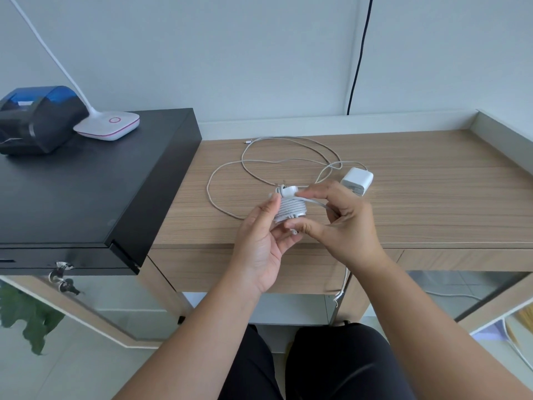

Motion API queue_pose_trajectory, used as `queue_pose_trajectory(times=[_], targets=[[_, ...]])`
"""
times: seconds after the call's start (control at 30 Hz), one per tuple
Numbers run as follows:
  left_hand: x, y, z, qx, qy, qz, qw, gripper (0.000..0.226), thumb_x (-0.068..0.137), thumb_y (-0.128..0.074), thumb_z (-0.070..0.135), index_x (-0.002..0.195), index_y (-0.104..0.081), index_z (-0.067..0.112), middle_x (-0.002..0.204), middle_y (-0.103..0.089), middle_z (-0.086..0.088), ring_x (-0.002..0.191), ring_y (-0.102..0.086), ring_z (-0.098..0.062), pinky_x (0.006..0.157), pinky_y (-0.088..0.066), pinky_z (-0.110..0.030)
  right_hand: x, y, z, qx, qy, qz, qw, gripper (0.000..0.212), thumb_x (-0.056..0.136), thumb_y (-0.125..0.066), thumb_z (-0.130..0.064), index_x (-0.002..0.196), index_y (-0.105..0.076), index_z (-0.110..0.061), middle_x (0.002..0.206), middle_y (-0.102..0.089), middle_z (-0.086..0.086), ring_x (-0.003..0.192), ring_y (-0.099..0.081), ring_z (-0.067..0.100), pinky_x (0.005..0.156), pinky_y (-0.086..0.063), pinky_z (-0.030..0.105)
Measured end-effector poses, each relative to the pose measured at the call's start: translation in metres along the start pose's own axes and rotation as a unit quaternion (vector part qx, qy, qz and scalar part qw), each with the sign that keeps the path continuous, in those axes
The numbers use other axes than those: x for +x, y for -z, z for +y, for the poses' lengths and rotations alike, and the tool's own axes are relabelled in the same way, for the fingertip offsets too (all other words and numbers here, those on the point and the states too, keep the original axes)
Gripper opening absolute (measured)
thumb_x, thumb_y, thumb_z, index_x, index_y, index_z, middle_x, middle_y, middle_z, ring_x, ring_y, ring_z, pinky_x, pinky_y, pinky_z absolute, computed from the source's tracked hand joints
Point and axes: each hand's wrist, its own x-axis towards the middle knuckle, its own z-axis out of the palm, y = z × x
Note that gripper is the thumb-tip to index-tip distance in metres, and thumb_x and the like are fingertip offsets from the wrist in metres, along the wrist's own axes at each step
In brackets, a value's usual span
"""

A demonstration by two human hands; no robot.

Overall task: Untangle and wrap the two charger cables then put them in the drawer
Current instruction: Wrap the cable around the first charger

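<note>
Left hand (261, 241) is cradling the white charger brick wound with white cable (290, 210) above the wooden desk (432, 197) front edge; right hand (343, 226) is pinching its loose tail. The bundle looks light and stiff, the tail springy, so gripping the coils seems best. Second white charger with loose beige cable (357, 180) is lying behind, with open room to the right. A black cash drawer box (86, 192) is crowding the left.

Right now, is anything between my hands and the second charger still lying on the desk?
Nothing visible blocks it. The left hand and right hand are both busy with the wrapped charger; the loose charger lies on the desk just beyond the right hand, its cable sprawled behind.
</note>
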Motion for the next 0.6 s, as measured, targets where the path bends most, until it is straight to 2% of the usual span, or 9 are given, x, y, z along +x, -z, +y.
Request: queue_pose_trajectory(times=[0.1, 0.17, 0.3, 0.37, 0.47, 0.53, 0.6], targets=[[0.000, -0.002, -0.001, -0.004, 0.005, 0.002, 1.000, 0.034, 0.082, -0.063, 0.038, 0.104, -0.071, 0.014, 0.095, -0.072, -0.006, 0.077, -0.068, -0.009, 0.077, -0.055, -0.024, -0.001, -0.001, 0.001, 0.005, 0.002, 0.010, 1.000, 0.038, 0.064, -0.086, -0.022, 0.097, -0.069, -0.013, 0.091, -0.066, 0.001, 0.063, -0.051, -0.006, 0.055, -0.029, 0.006], [0.000, -0.001, 0.001, 0.002, 0.006, 0.000, 1.000, 0.035, 0.080, -0.063, 0.039, 0.104, -0.071, 0.015, 0.096, -0.072, -0.005, 0.079, -0.068, -0.009, 0.076, -0.055, -0.023, -0.002, -0.001, 0.001, 0.009, 0.004, 0.012, 1.000, 0.037, 0.065, -0.086, -0.022, 0.096, -0.068, -0.013, 0.090, -0.065, 0.001, 0.061, -0.049, -0.006, 0.053, -0.027, 0.006], [0.000, 0.001, 0.006, 0.041, 0.002, -0.009, 0.999, 0.059, 0.077, -0.063, 0.044, 0.123, -0.061, 0.007, 0.102, -0.071, -0.008, 0.086, -0.070, -0.016, 0.076, -0.057, -0.030, -0.002, 0.000, -0.001, 0.003, 0.013, 0.020, 1.000, 0.036, 0.064, -0.087, -0.016, 0.095, -0.070, -0.006, 0.091, -0.068, 0.009, 0.062, -0.050, -0.009, 0.053, -0.029, 0.005], [0.000, 0.000, 0.007, 0.051, -0.008, -0.015, 0.999, 0.064, 0.077, -0.062, 0.044, 0.126, -0.057, 0.004, 0.102, -0.071, -0.009, 0.088, -0.071, -0.018, 0.077, -0.058, -0.032, -0.003, 0.000, -0.002, -0.002, 0.019, 0.029, 0.999, 0.037, 0.064, -0.087, -0.013, 0.095, -0.070, -0.004, 0.091, -0.068, 0.010, 0.062, -0.050, -0.012, 0.054, -0.030, 0.004], [-0.001, -0.002, 0.006, 0.035, -0.025, -0.031, 0.999, 0.054, 0.082, -0.060, 0.040, 0.123, -0.059, 0.005, 0.101, -0.071, -0.008, 0.092, -0.070, -0.017, 0.079, -0.058, -0.031, -0.005, -0.003, 0.000, -0.011, 0.020, 0.050, 0.998, 0.036, 0.065, -0.087, -0.013, 0.096, -0.070, -0.005, 0.093, -0.067, 0.010, 0.066, -0.050, -0.011, 0.055, -0.030, 0.005], [0.001, 0.000, 0.003, 0.026, -0.039, -0.051, 0.998, 0.040, 0.084, -0.065, 0.034, 0.116, -0.062, 0.010, 0.102, -0.069, -0.007, 0.094, -0.068, -0.016, 0.078, -0.057, -0.030, -0.009, -0.006, 0.002, -0.008, 0.013, 0.062, 0.998, 0.036, 0.066, -0.087, -0.012, 0.097, -0.070, -0.006, 0.095, -0.067, 0.011, 0.068, -0.050, -0.009, 0.056, -0.031, 0.005], [0.003, 0.005, 0.001, 0.029, -0.057, -0.056, 0.996, 0.037, 0.081, -0.072, 0.030, 0.113, -0.065, 0.013, 0.102, -0.069, -0.005, 0.094, -0.068, -0.016, 0.075, -0.056, -0.027, -0.012, -0.008, 0.002, 0.004, -0.002, 0.062, 0.998, 0.036, 0.067, -0.087, -0.017, 0.098, -0.070, -0.011, 0.097, -0.067, 0.009, 0.062, -0.047, -0.002, 0.054, -0.029, 0.009]])
